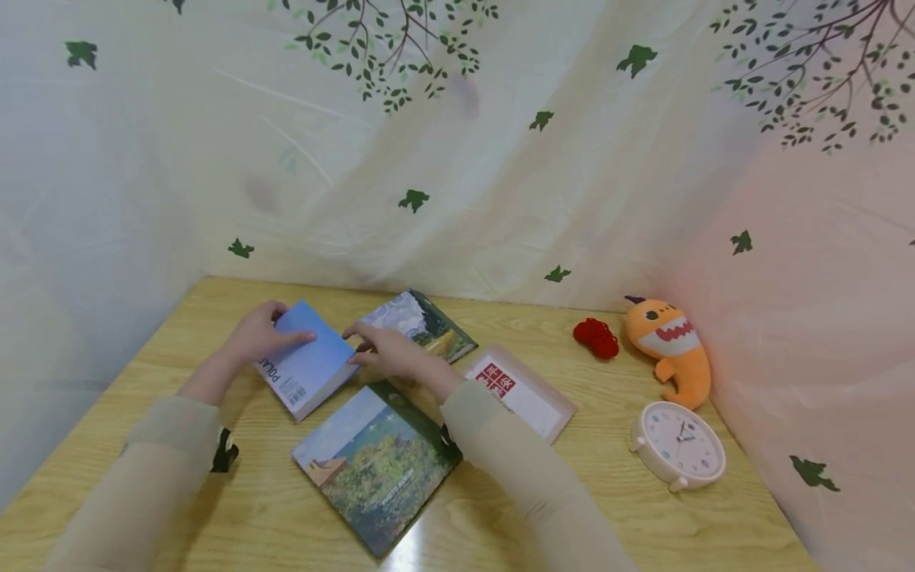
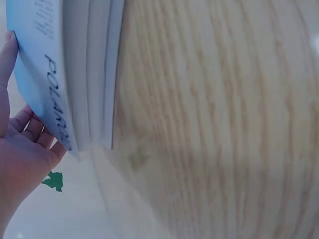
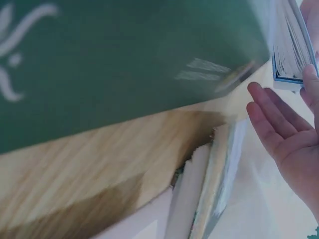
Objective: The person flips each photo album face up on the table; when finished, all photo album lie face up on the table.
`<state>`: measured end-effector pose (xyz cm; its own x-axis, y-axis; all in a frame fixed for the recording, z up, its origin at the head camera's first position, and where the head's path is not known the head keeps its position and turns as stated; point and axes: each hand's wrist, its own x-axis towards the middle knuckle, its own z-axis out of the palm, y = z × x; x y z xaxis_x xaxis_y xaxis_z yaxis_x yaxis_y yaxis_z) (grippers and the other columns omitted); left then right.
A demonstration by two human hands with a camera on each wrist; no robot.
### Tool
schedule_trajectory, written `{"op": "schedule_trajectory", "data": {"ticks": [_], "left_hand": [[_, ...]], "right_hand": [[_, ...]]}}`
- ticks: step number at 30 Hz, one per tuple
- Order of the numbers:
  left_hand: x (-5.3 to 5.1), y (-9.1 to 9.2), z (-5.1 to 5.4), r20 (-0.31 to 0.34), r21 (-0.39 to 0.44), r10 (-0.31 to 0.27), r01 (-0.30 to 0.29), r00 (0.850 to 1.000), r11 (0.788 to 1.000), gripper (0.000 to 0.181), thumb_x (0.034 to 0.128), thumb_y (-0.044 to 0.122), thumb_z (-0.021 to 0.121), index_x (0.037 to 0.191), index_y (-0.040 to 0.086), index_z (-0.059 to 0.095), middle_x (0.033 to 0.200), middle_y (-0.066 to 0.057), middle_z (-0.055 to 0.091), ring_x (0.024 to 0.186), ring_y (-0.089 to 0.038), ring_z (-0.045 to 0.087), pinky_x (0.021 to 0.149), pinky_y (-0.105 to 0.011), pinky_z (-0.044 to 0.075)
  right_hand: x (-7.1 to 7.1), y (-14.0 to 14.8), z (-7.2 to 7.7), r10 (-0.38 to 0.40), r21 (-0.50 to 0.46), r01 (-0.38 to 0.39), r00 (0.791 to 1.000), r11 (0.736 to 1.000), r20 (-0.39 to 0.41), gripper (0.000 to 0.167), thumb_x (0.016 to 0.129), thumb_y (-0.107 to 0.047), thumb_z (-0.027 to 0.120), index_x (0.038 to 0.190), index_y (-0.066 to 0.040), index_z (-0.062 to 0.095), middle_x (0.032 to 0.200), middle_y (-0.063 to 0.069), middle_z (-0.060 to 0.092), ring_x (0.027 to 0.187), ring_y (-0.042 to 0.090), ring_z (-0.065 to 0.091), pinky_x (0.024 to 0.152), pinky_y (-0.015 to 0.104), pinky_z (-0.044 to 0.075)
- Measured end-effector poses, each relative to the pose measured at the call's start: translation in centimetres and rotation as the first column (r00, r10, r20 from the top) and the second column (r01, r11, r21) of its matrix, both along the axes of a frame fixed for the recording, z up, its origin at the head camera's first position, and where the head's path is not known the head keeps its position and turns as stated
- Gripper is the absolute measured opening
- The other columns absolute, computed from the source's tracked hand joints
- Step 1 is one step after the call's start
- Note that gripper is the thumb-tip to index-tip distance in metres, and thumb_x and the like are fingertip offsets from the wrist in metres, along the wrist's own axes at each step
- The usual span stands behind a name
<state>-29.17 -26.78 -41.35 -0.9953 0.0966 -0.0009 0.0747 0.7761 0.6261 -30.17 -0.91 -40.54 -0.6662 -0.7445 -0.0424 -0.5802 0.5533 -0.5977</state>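
A thick blue book (image 1: 314, 361) with "POLA" lettering is at the left of the table, one side tilted up. My left hand (image 1: 250, 338) grips its far left edge, thumb on the cover; in the left wrist view the fingers (image 2: 37, 127) pass behind it. At the book's right corner is my right hand (image 1: 393, 349). In the right wrist view its thumb (image 3: 310, 82) meets the book's edge, while the other fingers (image 3: 274, 119) stay extended, apart from it. A photo album (image 1: 386, 469) with a painted garden cover lies nearer, below the right hand.
Behind the right hand lies another painted-cover book (image 1: 403, 314). A pale pink book (image 1: 532, 401) with red characters is partly behind the right sleeve. Farther right are a red bundle (image 1: 596, 338), an orange shark plush (image 1: 679, 357) and a white clock (image 1: 679, 445). A leaf-patterned curtain (image 1: 457, 175) borders the table.
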Motion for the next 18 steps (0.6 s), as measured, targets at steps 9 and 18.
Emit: {"op": "schedule_trajectory", "data": {"ticks": [9,18], "left_hand": [[0.4,0.5,1.2,-0.032,0.041,0.009,-0.008,0.999,0.999,0.101,0.0765,0.059,0.068,0.137,-0.014,0.032,0.131,-0.035,0.041,0.120,-0.047,0.042,0.099,-0.058,0.038],[1.4,0.7,2.3,-0.152,0.069,0.028,-0.018,0.988,0.997,0.091,0.0766,0.053,0.072,0.132,-0.011,0.038,0.124,-0.030,0.046,0.112,-0.043,0.044,0.089,-0.056,0.043]], "right_hand": [[0.1,0.5,0.6,0.030,-0.116,-0.027,0.999,0.993,0.023,0.043,0.096,-0.022,0.054,0.137,-0.021,0.042,0.122,0.007,0.060,0.109,0.014,0.060,0.085,0.019,0.050],[0.6,0.6,1.5,0.068,-0.223,-0.059,0.997,0.973,0.031,0.043,0.096,-0.014,0.054,0.137,-0.018,0.044,0.116,0.008,0.059,0.104,0.017,0.062,0.081,0.018,0.050]]}}
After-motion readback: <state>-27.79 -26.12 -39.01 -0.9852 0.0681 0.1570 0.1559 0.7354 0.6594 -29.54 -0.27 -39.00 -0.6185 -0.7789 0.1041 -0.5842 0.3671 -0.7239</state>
